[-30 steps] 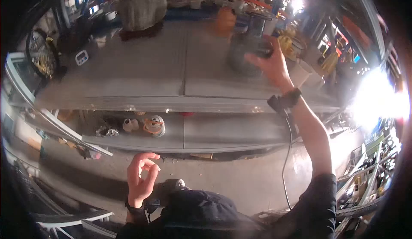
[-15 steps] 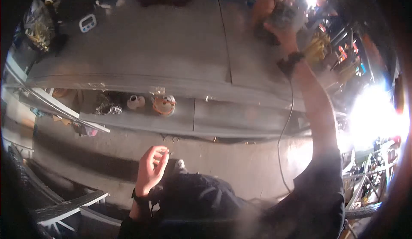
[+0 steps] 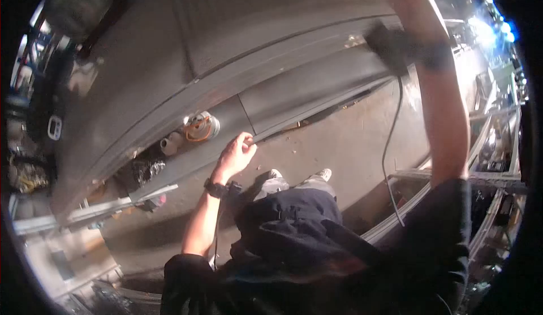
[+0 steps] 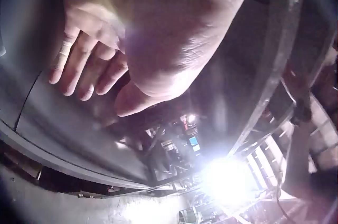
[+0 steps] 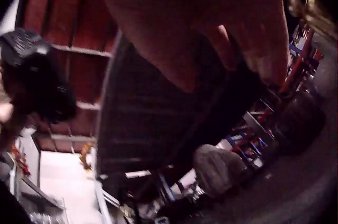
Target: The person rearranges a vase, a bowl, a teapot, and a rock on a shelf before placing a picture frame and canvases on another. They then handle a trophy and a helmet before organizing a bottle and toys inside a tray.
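My left hand (image 3: 236,155) hovers in front of the lower shelf with its fingers loosely bent. In the left wrist view the fingers (image 4: 79,60) hang relaxed, with nothing in the palm. My right arm reaches up over the tabletop (image 3: 271,9), and its hand lies beyond the top edge of the head view. The right wrist view shows that right hand (image 5: 211,13) from close by, its fingers pointing down and nothing visible in its grasp. Beyond those fingertips a dark rounded vessel (image 5: 301,121) sits on the table, apart from them in this view.
On the lower shelf stand a pot with an orange handle (image 3: 199,128), a white mug (image 3: 169,143) and a crumpled shiny bundle (image 3: 148,171). A small white timer (image 3: 55,127) lies at the table's left. A grey rock (image 5: 216,168) stands farther back. One cable (image 3: 390,162) hangs from my right wrist.
The head view has tilted down and turned. My right hand, earlier at a dark vessel at the table's back right, has passed out of the top. The left hand appears farther right and higher.
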A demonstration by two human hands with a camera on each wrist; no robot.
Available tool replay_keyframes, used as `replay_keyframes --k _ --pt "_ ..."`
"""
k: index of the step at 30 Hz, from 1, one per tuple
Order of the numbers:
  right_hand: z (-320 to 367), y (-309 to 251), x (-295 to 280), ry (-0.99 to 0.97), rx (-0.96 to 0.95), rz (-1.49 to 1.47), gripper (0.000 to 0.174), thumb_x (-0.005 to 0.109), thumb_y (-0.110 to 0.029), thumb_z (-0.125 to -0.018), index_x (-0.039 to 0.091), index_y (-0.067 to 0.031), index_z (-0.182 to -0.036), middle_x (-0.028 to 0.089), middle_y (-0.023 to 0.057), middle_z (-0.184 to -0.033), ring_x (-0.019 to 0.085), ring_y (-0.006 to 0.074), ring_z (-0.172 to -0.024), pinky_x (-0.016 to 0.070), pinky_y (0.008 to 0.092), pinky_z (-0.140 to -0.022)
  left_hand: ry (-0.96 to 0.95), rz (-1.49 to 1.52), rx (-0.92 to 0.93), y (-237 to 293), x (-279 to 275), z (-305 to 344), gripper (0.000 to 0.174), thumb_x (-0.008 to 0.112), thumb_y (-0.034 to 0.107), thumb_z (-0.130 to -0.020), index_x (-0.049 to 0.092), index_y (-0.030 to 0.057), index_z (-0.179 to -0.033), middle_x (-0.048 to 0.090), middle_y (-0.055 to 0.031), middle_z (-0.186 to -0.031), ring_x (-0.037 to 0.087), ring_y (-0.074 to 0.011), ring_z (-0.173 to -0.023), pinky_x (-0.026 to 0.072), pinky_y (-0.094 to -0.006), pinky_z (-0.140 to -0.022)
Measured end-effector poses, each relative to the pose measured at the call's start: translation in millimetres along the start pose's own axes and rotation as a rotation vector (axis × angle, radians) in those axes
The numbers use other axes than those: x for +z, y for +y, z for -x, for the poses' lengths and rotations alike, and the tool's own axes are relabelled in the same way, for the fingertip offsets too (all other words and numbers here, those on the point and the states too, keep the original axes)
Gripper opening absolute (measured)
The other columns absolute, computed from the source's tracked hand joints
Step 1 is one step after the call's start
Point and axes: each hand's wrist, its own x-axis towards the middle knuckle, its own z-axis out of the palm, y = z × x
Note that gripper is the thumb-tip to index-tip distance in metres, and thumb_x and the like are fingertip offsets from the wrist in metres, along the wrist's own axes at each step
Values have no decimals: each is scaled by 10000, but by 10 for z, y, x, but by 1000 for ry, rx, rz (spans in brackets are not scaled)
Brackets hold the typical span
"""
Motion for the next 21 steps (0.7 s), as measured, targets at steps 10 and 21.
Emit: replay_keyframes --k 10,21 --pt "4392 70 924 418 1278 -440 288 635 -140 -939 557 -18 -1188 612 41 -1112 576 125 -1033 461 270 -904 236 -665 353 -1854 -71 -2780 708 667 274 -804 383 -11 -1386 440 -253 -1401 376 -407 -1343 293 -473 -1130" --pt "6466 -580 1687 691 1873 -460 308 662 -236 -910 609 -60 -1157 664 32 -1018 614 114 -888 494 276 -754 180 -872 205 -1983 253 -3180 556 688 178 -817 478 -4 -1299 622 -252 -1145 580 -415 -1106 457 -481 -949"
